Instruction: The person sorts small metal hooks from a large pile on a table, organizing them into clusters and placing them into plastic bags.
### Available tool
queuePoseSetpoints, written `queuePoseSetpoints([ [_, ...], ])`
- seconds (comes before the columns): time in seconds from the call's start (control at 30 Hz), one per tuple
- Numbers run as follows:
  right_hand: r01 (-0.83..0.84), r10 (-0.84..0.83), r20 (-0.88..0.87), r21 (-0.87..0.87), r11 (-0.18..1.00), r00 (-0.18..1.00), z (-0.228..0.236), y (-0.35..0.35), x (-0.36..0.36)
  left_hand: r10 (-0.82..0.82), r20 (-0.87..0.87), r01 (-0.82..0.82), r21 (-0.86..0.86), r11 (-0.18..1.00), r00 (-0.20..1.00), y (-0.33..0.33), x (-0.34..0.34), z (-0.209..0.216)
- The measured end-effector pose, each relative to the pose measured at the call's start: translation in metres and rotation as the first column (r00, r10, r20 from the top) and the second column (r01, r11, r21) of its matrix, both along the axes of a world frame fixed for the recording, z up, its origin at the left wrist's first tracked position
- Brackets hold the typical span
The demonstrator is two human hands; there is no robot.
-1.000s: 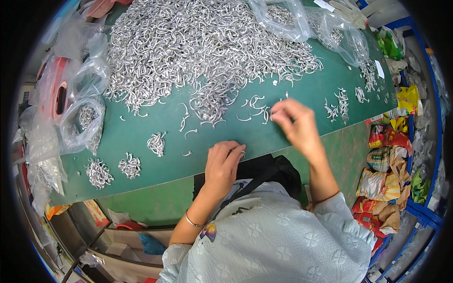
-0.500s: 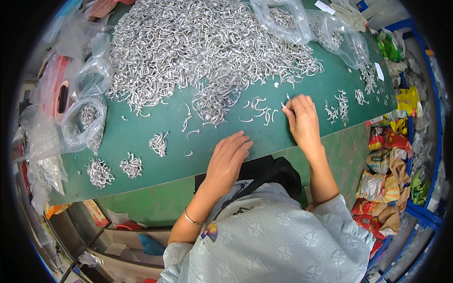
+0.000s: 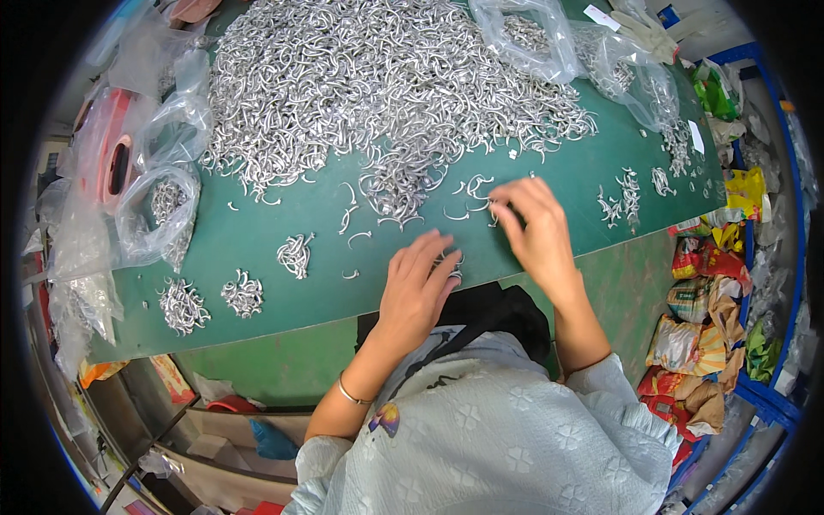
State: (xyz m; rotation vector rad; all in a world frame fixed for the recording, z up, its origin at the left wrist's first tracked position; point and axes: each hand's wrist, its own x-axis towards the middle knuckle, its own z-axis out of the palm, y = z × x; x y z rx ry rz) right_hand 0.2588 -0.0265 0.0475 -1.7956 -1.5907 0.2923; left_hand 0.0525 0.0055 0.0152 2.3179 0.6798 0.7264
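Note:
My left hand (image 3: 416, 283) is over the green table's front edge, fingers stretched and slightly apart. A few curved silver metal pieces (image 3: 452, 264) show beside its fingertips, partly hidden by them. Farther right, my right hand (image 3: 541, 227) reaches in with bent fingers; its thumb and forefinger close around the end of one curved piece, with the contact partly hidden. Just left of those fingertips lie several loose curved pieces (image 3: 470, 187). Beyond both hands spreads a large heap of the same pieces (image 3: 369, 86), with a smaller mound (image 3: 396, 184) spilling toward me.
Three small piles, including one pile (image 3: 295, 256), sit on the table (image 3: 257, 339) at left. More small clusters (image 3: 631, 193) lie at right. Clear plastic bags (image 3: 159, 219) and a red-and-white object (image 3: 112, 163) stand at the left edge. A blue-framed shelf (image 3: 777, 386) holds packets at right.
My right hand has moved left, from the far side of the loose pieces to their right end. My left hand has shifted little; more pieces show at its fingertips.

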Motion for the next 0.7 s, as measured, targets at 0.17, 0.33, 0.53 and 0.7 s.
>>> queuePoseSetpoints([
  [0.17, 0.022, -0.025, 0.164, 0.020, 1.000, 0.986, -0.011, 0.009, 0.004, -0.014, 0.061, 0.017, -0.051, 0.999, 0.998, -0.001, 0.001, 0.001],
  [0.33, -0.025, 0.021, 0.246, 0.012, 1.000, 0.969, -0.015, 0.006, -0.004, 0.021, 0.102, -0.016, -0.047, 0.999, 0.995, -0.004, 0.000, 0.001],
  [0.53, -0.156, 0.165, 0.263, -0.056, 0.986, 0.951, -0.014, -0.003, -0.032, 0.066, 0.116, -0.059, -0.064, 0.996, 0.991, -0.007, -0.002, -0.002],
  [0.7, -0.237, 0.241, 0.069, -0.067, 0.969, 0.968, -0.012, -0.009, -0.034, 0.073, 0.094, -0.076, 0.024, 0.997, 0.993, -0.005, -0.003, 0.002],
])
